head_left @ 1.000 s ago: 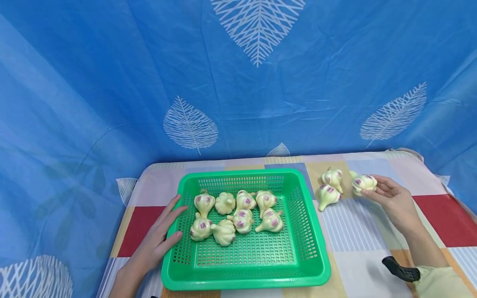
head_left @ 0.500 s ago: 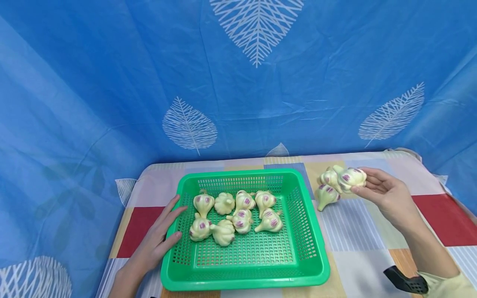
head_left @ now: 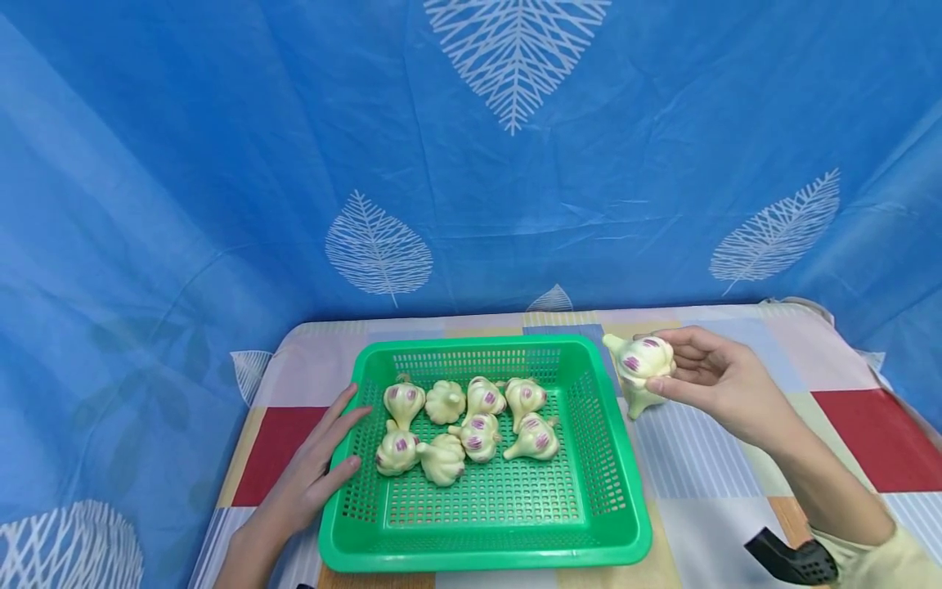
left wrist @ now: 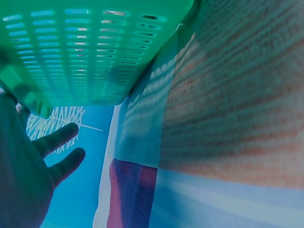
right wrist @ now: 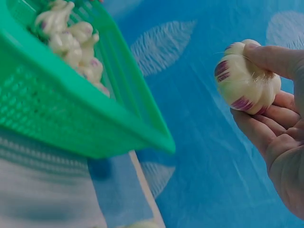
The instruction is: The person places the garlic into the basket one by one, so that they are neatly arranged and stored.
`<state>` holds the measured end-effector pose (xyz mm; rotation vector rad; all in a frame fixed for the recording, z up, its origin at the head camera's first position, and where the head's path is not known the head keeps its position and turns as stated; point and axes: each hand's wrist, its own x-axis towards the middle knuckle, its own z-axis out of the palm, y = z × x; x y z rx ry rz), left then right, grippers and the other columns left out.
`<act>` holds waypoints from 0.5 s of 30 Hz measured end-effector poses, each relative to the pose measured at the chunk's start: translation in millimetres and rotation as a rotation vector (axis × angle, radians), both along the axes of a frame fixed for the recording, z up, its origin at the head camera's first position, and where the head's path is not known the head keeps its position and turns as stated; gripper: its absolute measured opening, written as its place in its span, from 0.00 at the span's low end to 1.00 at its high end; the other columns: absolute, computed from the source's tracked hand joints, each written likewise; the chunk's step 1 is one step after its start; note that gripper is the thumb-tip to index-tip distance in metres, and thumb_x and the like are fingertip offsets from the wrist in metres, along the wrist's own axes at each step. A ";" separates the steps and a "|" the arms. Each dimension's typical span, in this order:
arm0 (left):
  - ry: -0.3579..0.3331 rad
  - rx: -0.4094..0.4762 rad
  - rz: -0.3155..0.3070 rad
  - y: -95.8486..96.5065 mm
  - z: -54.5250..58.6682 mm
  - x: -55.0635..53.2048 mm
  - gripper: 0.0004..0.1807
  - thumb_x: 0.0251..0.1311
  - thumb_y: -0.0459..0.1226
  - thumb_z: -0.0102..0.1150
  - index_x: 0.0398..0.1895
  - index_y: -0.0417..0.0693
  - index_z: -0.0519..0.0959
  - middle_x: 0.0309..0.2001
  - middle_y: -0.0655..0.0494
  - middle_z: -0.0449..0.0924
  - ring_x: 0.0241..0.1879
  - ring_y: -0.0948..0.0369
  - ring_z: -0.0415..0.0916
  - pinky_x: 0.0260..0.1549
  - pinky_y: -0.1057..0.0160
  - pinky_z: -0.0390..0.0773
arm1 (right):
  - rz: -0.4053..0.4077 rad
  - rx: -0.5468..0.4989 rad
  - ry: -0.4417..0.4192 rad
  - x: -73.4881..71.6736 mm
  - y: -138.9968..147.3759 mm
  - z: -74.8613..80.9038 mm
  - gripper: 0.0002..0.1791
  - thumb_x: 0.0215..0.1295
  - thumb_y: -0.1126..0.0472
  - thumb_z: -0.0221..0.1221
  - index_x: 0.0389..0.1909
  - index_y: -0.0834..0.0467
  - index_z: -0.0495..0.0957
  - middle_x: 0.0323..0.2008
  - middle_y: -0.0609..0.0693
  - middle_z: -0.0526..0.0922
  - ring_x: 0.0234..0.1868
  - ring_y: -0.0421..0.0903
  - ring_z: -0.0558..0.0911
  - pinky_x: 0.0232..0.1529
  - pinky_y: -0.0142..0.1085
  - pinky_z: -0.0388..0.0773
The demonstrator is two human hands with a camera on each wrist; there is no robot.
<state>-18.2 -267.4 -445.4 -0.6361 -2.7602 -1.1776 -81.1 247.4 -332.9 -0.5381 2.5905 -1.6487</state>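
My right hand (head_left: 717,380) pinches a garlic bulb (head_left: 643,360) between thumb and fingers, just right of the green plastic basket (head_left: 486,561). White with purple streaks, the bulb also shows in the right wrist view, held up by the fingertips. Below it a second garlic bulb (head_left: 643,402) lies on the cloth, partly covered; another that lay beside it is hidden. Several garlic bulbs (head_left: 443,460) sit inside the basket, toward its back and left. At the basket's left rim, my left hand (head_left: 305,474) rests with fingers spread and loosely extended, holding nothing.
A patchwork tablecloth (head_left: 706,458) covers the table under the basket. Behind and to the left hangs a blue curtain (head_left: 471,204) with white leaf prints. A black strap piece (head_left: 791,560) sits at my right wrist.
My right hand has carried its garlic bulb leftward, over the two bulbs lying on the cloth and toward the basket. My left hand and the basket stay put.
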 end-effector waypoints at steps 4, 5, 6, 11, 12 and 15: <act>0.001 -0.001 0.000 0.4 0.3 0.1 0.37 0.62 0.39 0.61 0.76 0.52 0.64 0.80 0.56 0.45 0.75 0.56 0.48 0.53 0.39 0.77 | 0.086 -0.007 -0.003 2.4 -17.2 8.8 0.25 0.62 0.73 0.67 0.60 0.63 0.75 0.52 0.47 0.83 0.50 0.40 0.85 0.44 0.32 0.83; 0.001 -0.002 0.000 0.6 0.4 -0.1 0.37 0.62 0.39 0.61 0.76 0.52 0.64 0.80 0.56 0.45 0.75 0.55 0.49 0.53 0.40 0.77 | 0.111 -0.012 -0.004 2.7 -21.6 10.6 0.25 0.61 0.73 0.67 0.60 0.62 0.75 0.53 0.48 0.82 0.51 0.41 0.84 0.44 0.33 0.83; 0.001 -0.002 0.000 0.6 0.5 -0.2 0.37 0.62 0.39 0.61 0.76 0.51 0.64 0.81 0.56 0.45 0.75 0.55 0.49 0.53 0.41 0.78 | 0.140 -0.016 -0.002 2.6 -26.0 12.0 0.25 0.61 0.73 0.67 0.60 0.62 0.76 0.54 0.49 0.81 0.52 0.41 0.84 0.45 0.34 0.83; 0.005 -0.002 -0.003 0.5 0.4 -0.7 0.37 0.62 0.39 0.62 0.75 0.51 0.64 0.81 0.56 0.45 0.75 0.54 0.49 0.52 0.43 0.79 | 0.291 -0.020 0.001 -2.1 -50.9 14.6 0.26 0.59 0.71 0.70 0.59 0.58 0.77 0.58 0.51 0.79 0.53 0.45 0.84 0.48 0.37 0.82; 0.006 -0.002 -0.003 0.3 0.3 -0.7 0.37 0.62 0.39 0.62 0.75 0.51 0.64 0.81 0.56 0.45 0.75 0.54 0.49 0.52 0.43 0.79 | 0.324 -0.020 -0.005 -3.7 -57.0 14.3 0.26 0.58 0.70 0.71 0.58 0.57 0.77 0.58 0.51 0.80 0.53 0.46 0.84 0.50 0.38 0.82; 0.006 -0.003 -0.001 -0.3 -0.2 -0.3 0.37 0.62 0.39 0.62 0.75 0.51 0.64 0.81 0.56 0.45 0.75 0.53 0.49 0.52 0.42 0.79 | 0.429 -0.019 -0.027 -7.8 -78.3 13.2 0.25 0.57 0.65 0.73 0.56 0.54 0.78 0.57 0.49 0.81 0.53 0.47 0.84 0.51 0.40 0.82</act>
